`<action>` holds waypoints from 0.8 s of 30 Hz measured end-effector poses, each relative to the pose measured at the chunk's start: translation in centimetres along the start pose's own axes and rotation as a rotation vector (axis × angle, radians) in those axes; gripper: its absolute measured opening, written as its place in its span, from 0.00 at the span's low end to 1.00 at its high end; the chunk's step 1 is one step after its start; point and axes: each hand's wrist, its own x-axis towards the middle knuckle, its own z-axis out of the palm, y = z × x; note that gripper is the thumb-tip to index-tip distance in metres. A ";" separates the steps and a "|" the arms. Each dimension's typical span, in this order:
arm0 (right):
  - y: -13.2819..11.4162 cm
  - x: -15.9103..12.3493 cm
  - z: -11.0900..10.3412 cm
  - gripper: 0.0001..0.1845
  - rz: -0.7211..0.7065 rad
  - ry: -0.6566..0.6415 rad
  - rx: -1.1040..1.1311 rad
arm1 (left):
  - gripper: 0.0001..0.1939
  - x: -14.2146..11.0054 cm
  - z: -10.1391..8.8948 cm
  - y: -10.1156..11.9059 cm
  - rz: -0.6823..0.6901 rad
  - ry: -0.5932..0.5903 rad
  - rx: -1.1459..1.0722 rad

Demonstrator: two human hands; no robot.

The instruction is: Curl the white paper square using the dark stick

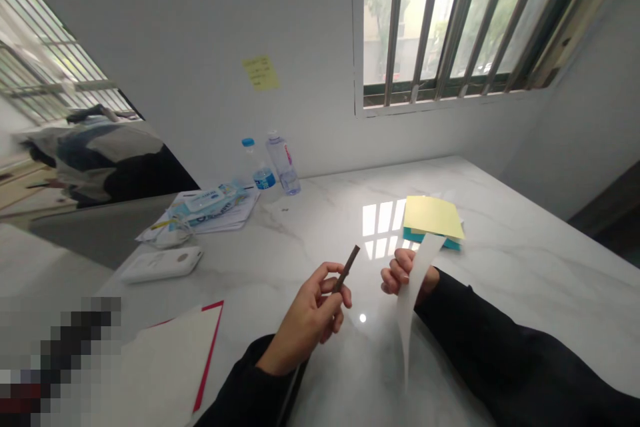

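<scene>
Over the marble-patterned table point(350, 373), my left hand point(313, 313) pinches a slim dark brown stick point(349, 263) between thumb and fingers, its far end pointing up and away. What kind of stick it is, I cannot make out. To its right, my right hand point(399, 269) has its fingers curled around a sheet of white paper point(411, 293), which is seen nearly edge-on and hangs bent downward. The paper hides part of that hand. Just beyond it lie yellow sheets point(433, 216) on top of teal ones point(450, 245).
At left lie white paper point(165, 360) over a red sheet point(203, 380), a white device point(163, 265), and a wipes pack point(207, 203) on papers. Two plastic bottles point(284, 163) stand by the wall. A yellow note point(261, 73) sticks there. Another person point(120, 153) is at far left.
</scene>
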 end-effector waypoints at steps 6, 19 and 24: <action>0.4 -0.4 0.7 0.31 0.047 0.088 -0.030 | 0.18 -1.7 2.2 1.4 -0.030 -0.122 -0.299; 2.6 -1.2 2.9 0.35 0.042 0.172 0.178 | 0.23 -3.0 3.9 0.7 -0.115 -0.193 -0.394; 2.2 -1.3 3.4 0.35 0.049 0.151 0.138 | 0.25 -3.1 4.1 0.2 -0.122 -0.198 -0.373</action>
